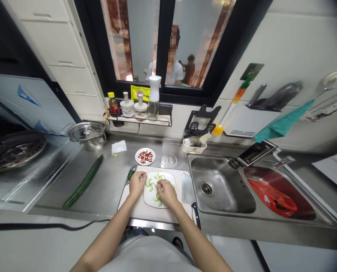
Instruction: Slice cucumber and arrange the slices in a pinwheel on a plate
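Both forearms reach up from the lower edge, the right hand (166,192) angled in over the white plate (149,196), the left hand (137,183) at its left rim, fingers of each curled; whether they grip anything, I can't tell. Wide steel surface (100,189) here, double sink (222,185) to the right, window above! Cutting board (140,214) by the front edge, plate on it, green-edged slices (150,184) spread across the plate.

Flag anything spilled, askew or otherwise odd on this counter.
A pale green cucumber piece lies on the steel counter beside a loose white paper, away from the slices on the square white plate, and clear water droplets dot the counter near the steel sink. Minor untidiness; nothing looks damaged.
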### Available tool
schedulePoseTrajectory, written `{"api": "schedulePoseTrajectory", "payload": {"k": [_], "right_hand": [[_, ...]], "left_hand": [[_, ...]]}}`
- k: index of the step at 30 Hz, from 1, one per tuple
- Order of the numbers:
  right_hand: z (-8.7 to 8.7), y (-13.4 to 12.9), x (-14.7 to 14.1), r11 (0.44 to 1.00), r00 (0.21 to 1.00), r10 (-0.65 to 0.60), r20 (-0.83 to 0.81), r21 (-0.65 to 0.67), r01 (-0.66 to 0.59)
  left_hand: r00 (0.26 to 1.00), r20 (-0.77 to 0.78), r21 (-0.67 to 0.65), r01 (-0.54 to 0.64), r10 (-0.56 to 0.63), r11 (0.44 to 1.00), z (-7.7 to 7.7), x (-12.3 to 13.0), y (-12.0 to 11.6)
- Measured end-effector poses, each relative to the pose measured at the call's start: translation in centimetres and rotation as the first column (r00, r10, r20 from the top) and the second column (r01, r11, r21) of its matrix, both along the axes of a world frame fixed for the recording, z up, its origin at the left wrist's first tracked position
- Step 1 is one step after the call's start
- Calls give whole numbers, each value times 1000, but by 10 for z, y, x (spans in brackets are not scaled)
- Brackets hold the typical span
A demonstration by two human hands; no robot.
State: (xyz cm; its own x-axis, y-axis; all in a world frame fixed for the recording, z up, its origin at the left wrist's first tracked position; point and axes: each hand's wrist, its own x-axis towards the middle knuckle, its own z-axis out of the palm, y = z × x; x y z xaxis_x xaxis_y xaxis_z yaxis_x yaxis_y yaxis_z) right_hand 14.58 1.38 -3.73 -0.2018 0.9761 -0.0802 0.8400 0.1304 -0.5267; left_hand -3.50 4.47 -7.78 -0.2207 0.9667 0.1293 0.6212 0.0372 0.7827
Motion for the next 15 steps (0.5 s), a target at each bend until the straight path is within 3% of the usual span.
{"api": "schedulePoseTrajectory", "payload": {"k": [4, 8, 12, 15], "right_hand": [[0, -16, 23, 994, 989, -80, -124, 66, 88], [0, -26, 39, 982, 972, -133, -192, 103, 155], [0, -30, 45, 977, 958, -150, -246, 111, 182], [0, -31, 48, 974, 948, -163, -273, 110, 199]], "left_hand": [[977, 145, -96, -143, 156, 985, 1, -11, 27], [943, 138, -163, -279, 302, 946, 1, -22, 59], [950, -71, -197, -312, 304, 929, 2, -32, 89], [942, -292, -259, -244, 166, 935, 3, -37, 107]]}}
